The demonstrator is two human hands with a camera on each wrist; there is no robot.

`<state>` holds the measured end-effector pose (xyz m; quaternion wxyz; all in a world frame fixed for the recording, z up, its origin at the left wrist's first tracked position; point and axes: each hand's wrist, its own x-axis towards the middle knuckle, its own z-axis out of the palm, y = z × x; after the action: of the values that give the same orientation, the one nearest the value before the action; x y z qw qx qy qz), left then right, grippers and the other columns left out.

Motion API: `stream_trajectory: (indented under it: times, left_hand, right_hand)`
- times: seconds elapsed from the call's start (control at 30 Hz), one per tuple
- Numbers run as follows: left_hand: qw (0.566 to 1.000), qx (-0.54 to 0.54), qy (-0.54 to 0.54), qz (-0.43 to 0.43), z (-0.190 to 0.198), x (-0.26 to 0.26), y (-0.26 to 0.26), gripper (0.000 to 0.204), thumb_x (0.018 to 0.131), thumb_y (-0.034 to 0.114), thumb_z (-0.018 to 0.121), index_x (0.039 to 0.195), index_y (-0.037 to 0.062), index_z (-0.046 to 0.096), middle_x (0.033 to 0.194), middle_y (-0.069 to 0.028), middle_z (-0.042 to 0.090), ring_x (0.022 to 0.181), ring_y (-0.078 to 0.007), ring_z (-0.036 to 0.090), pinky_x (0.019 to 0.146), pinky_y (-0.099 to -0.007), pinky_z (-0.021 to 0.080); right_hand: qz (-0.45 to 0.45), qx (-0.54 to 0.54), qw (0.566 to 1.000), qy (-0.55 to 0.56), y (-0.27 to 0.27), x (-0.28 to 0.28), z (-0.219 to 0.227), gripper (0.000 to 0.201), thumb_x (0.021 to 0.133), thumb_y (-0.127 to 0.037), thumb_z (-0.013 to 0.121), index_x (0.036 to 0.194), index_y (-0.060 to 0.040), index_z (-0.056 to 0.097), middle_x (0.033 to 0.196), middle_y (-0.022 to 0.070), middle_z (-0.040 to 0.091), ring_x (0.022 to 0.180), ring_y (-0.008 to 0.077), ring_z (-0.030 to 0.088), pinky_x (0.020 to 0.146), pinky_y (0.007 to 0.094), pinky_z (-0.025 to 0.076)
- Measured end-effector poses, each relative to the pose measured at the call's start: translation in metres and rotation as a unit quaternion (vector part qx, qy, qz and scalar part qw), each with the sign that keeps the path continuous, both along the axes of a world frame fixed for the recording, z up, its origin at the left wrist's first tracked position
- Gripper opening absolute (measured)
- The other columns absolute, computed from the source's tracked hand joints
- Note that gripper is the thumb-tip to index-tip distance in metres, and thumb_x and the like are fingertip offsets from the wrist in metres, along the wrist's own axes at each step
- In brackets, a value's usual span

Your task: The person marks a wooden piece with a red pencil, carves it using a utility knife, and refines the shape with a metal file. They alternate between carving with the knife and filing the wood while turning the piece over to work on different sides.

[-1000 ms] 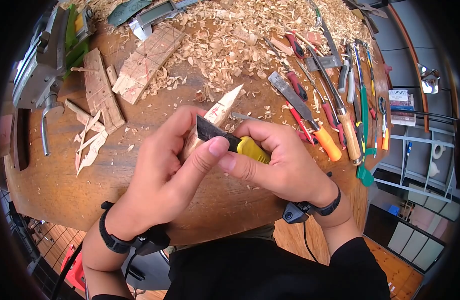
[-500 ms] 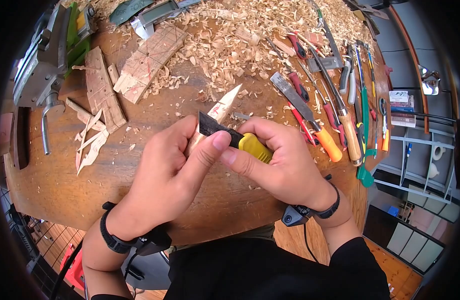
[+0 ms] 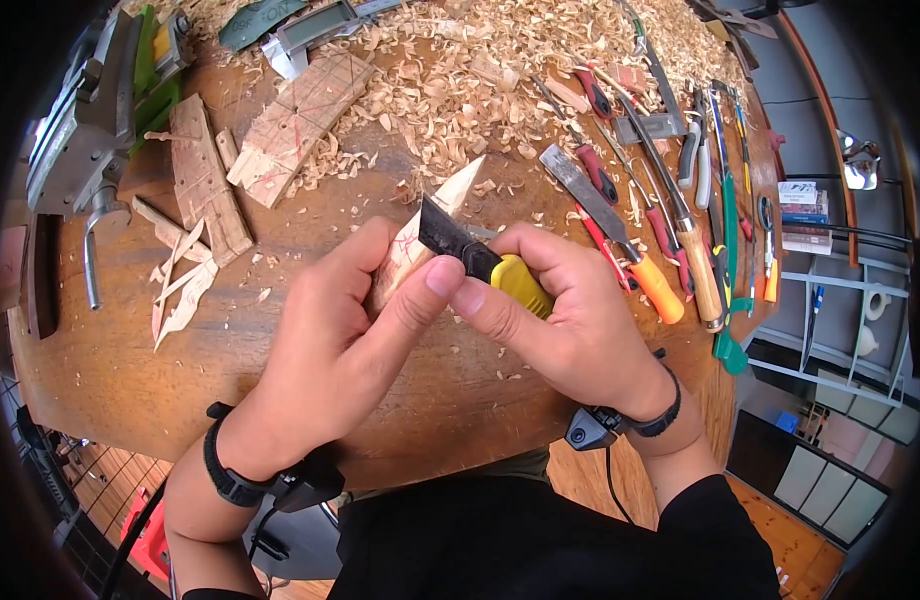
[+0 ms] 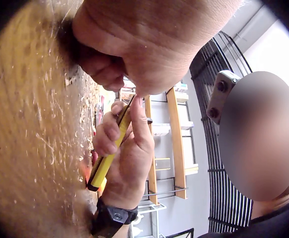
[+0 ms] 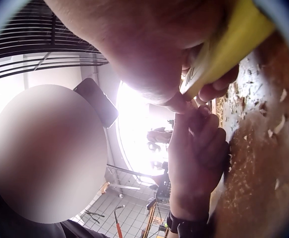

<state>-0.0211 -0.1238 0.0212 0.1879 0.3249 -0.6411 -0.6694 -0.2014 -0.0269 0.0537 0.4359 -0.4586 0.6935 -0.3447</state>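
In the head view my left hand (image 3: 340, 330) grips a pale piece of wood (image 3: 405, 250), carved to a point at its far end and marked in red. My right hand (image 3: 575, 315) holds a utility knife (image 3: 520, 284) by its yellow handle. Its dark, angled blade (image 3: 445, 232) lies across the wood. The left thumb is at the back of the blade, close beside the right thumb. In the left wrist view the right fingers wrap the yellow knife handle (image 4: 102, 171). The right wrist view shows the handle (image 5: 224, 49) near the left hand (image 5: 196, 153).
Shavings (image 3: 460, 90) cover the back of the wooden bench (image 3: 230, 370). Boards (image 3: 300, 125) and thin offcuts (image 3: 185, 290) lie left, near a metal vise (image 3: 80, 160). Several tools lie right, including an orange-handled chisel (image 3: 655, 285) and a wooden-handled tool (image 3: 698, 270).
The knife blade has slid to the right along the wood, toward its pointed end. The wood has turned slightly in my left hand, and both hands keep their grip.
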Motion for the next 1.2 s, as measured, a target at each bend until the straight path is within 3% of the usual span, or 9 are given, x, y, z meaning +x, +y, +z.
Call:
stream_trajectory:
  times: [0.17, 0.33, 0.6, 0.67, 0.87, 1.03, 1.1, 1.13, 1.2]
  left_hand:
    - [1.000, -0.012, 0.028, -0.002, 0.006, -0.001, 0.001, 0.025, 0.101, 0.024, 0.068, 0.104, 0.0005, 0.062, 0.071, 0.0036, 0.055, 0.065, -0.0022, 0.044, 0.055, -0.0234, 0.037]
    - [0.999, 0.036, 0.033, -0.002, 0.009, -0.002, 0.002, 0.025, 0.100, 0.022, 0.069, 0.109, 0.0002, 0.062, 0.079, 0.0013, 0.061, 0.072, -0.0023, 0.052, 0.061, -0.0218, 0.042]
    - [0.998, -0.001, 0.051, -0.028, 0.008, -0.001, 0.002, 0.026, 0.100, 0.020, 0.069, 0.115, -0.0001, 0.061, 0.091, -0.0013, 0.064, 0.086, -0.0022, 0.054, 0.071, -0.0196, 0.045]
    - [0.996, 0.070, 0.050, -0.017, 0.012, -0.002, 0.003, 0.027, 0.102, 0.019, 0.066, 0.120, -0.0003, 0.059, 0.092, -0.0003, 0.064, 0.084, -0.0023, 0.054, 0.072, -0.0199, 0.045]
    - [0.993, 0.103, 0.049, -0.027, 0.011, -0.001, 0.003, 0.032, 0.106, 0.024, 0.058, 0.129, 0.0024, 0.054, 0.087, 0.0046, 0.057, 0.066, -0.0009, 0.044, 0.057, -0.0181, 0.034]
    - [0.992, 0.120, 0.035, -0.031, 0.015, 0.000, 0.002, 0.030, 0.105, 0.021, 0.058, 0.129, 0.0039, 0.054, 0.087, 0.0055, 0.057, 0.066, 0.0008, 0.043, 0.056, -0.0177, 0.031]
    - [0.990, 0.132, 0.033, -0.031, 0.017, 0.000, 0.001, 0.029, 0.105, 0.021, 0.059, 0.128, 0.0041, 0.054, 0.087, 0.0060, 0.057, 0.065, 0.0012, 0.042, 0.056, -0.0176, 0.031]
    - [0.991, 0.128, 0.020, -0.029, 0.018, -0.001, 0.001, 0.028, 0.104, 0.020, 0.060, 0.126, 0.0041, 0.054, 0.085, 0.0067, 0.056, 0.064, 0.0015, 0.041, 0.055, -0.0174, 0.030]
    - [0.992, 0.124, 0.008, -0.028, 0.021, -0.001, -0.001, 0.027, 0.104, 0.019, 0.061, 0.125, 0.0041, 0.055, 0.082, 0.0074, 0.056, 0.064, 0.0017, 0.041, 0.054, -0.0173, 0.029]
  right_hand:
    - [0.040, -0.003, 0.999, -0.012, 0.001, 0.002, -0.009, 0.042, 0.091, -0.040, 0.077, 0.097, 0.0001, 0.066, 0.073, 0.0148, 0.066, 0.065, 0.0260, 0.066, 0.061, 0.0365, 0.050]
    - [0.056, -0.020, 0.998, -0.038, 0.002, 0.004, -0.010, 0.042, 0.092, -0.040, 0.077, 0.098, 0.0007, 0.066, 0.075, 0.0153, 0.067, 0.067, 0.0278, 0.067, 0.062, 0.0374, 0.051]
    - [0.028, 0.064, 0.997, -0.039, -0.002, 0.000, 0.004, 0.044, 0.092, -0.041, 0.076, 0.099, 0.0014, 0.066, 0.076, 0.0158, 0.067, 0.068, 0.0279, 0.067, 0.063, 0.0376, 0.051]
    - [0.039, 0.035, 0.998, -0.029, 0.000, 0.000, -0.003, 0.044, 0.092, -0.040, 0.076, 0.099, 0.0014, 0.066, 0.077, 0.0159, 0.067, 0.069, 0.0283, 0.067, 0.063, 0.0378, 0.052]
    - [0.056, 0.001, 0.998, -0.024, 0.000, 0.001, -0.008, 0.041, 0.091, -0.038, 0.076, 0.100, 0.0014, 0.067, 0.080, 0.0165, 0.069, 0.072, 0.0295, 0.069, 0.066, 0.0384, 0.053]
    - [0.055, -0.005, 0.998, -0.028, 0.000, 0.001, -0.006, 0.041, 0.091, -0.037, 0.077, 0.100, 0.0015, 0.067, 0.081, 0.0174, 0.069, 0.072, 0.0296, 0.069, 0.066, 0.0383, 0.053]
    - [0.051, 0.021, 0.998, -0.040, 0.001, 0.001, -0.003, 0.034, 0.092, -0.030, 0.079, 0.100, -0.0001, 0.066, 0.082, 0.0019, 0.062, 0.076, 0.0066, 0.055, 0.066, 0.0260, 0.046]
    - [0.051, 0.021, 0.998, -0.040, 0.000, 0.001, -0.002, 0.034, 0.092, -0.030, 0.079, 0.100, -0.0001, 0.066, 0.082, 0.0019, 0.062, 0.076, 0.0066, 0.055, 0.066, 0.0260, 0.046]
    - [0.048, 0.020, 0.999, -0.014, 0.000, 0.001, -0.002, 0.041, 0.090, -0.037, 0.078, 0.099, 0.0019, 0.067, 0.078, 0.0173, 0.068, 0.070, 0.0302, 0.069, 0.064, 0.0385, 0.053]
